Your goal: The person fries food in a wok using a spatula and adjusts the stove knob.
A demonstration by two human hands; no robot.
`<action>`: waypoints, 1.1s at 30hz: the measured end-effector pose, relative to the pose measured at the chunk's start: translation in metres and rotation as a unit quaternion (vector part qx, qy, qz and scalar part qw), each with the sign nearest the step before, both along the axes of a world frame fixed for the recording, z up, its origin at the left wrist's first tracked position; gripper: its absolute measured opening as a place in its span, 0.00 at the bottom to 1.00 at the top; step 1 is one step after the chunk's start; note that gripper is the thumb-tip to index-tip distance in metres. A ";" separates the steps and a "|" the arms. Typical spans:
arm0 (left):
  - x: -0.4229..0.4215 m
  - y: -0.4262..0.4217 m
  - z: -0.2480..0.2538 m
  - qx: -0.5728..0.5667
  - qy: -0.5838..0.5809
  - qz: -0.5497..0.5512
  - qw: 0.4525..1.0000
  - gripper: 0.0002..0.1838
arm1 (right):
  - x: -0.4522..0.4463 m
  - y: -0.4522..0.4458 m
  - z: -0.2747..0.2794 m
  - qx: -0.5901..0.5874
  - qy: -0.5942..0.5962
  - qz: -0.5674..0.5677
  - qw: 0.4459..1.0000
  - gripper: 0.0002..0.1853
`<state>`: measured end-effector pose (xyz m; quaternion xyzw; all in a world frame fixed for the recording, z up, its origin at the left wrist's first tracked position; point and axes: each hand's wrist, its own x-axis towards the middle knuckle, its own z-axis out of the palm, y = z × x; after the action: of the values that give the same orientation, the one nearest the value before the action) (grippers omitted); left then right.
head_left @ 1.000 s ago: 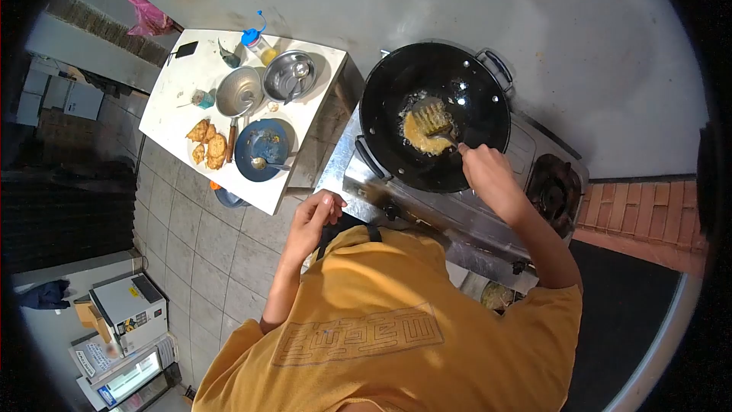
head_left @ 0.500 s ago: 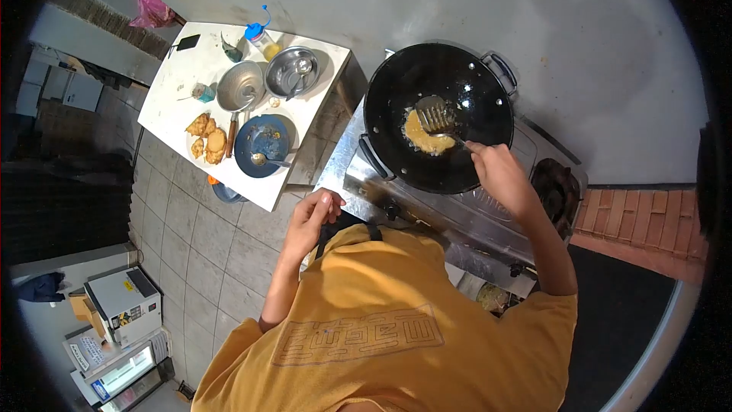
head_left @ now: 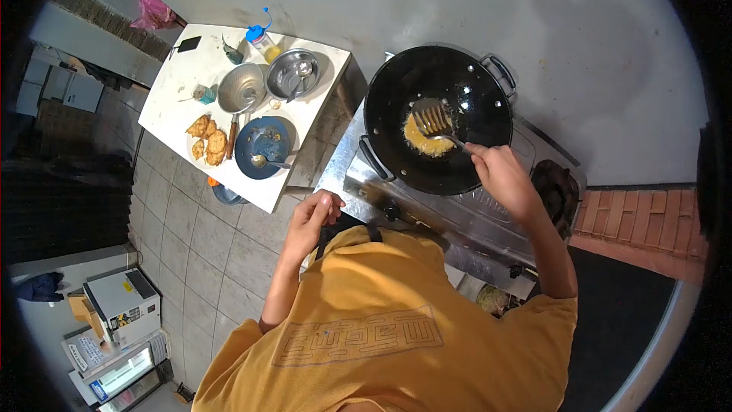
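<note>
In my right hand (head_left: 503, 175) is the handle of a slotted metal spatula (head_left: 433, 118), fingers closed around it. The spatula's head is inside a black wok (head_left: 480, 95), at the upper edge of a flat golden fritter (head_left: 427, 141) bubbling at its edges in oil. My left hand (head_left: 311, 217) is at my waist by the stove's front left corner, fingers curled in and nothing visible in them. The wok's two side handles are free of my hands.
Left of the stove (head_left: 343, 164), a white table (head_left: 171, 95) bears fried fritters (head_left: 216, 146), a blue pan (head_left: 261, 160) with a ladle, a saucepan (head_left: 241, 90), a steel bowl (head_left: 284, 76) and a blue-capped bottle (head_left: 264, 44). Another burner (head_left: 557, 192) is at the right.
The spatula's head has tilted and shifted slightly at the fritter's upper edge, so its slots show more clearly. My left hand has stayed in place.
</note>
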<state>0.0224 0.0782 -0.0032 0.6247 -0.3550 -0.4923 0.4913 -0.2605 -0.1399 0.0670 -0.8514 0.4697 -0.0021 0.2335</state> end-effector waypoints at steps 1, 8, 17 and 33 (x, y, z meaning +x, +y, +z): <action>0.000 0.000 0.000 -0.001 0.001 0.000 1.000 0.24 | 0.001 0.001 -0.004 -0.002 0.006 0.011 1.000 0.14; 0.001 0.002 -0.003 -0.004 0.001 0.003 1.000 0.23 | -0.001 0.000 -0.038 -0.032 0.021 0.072 0.997 0.15; 0.001 0.000 -0.002 0.004 0.040 -0.001 0.999 0.21 | 0.004 0.002 -0.037 -0.048 0.072 0.096 0.992 0.14; 0.002 -0.002 0.001 0.006 0.019 -0.011 1.000 0.21 | 0.010 0.001 -0.034 -0.072 0.107 0.128 0.983 0.13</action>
<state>0.0249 0.0766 -0.0020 0.6142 -0.3496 -0.5116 0.4886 -0.2505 -0.1386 0.0327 -0.9144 0.3776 0.0848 0.1187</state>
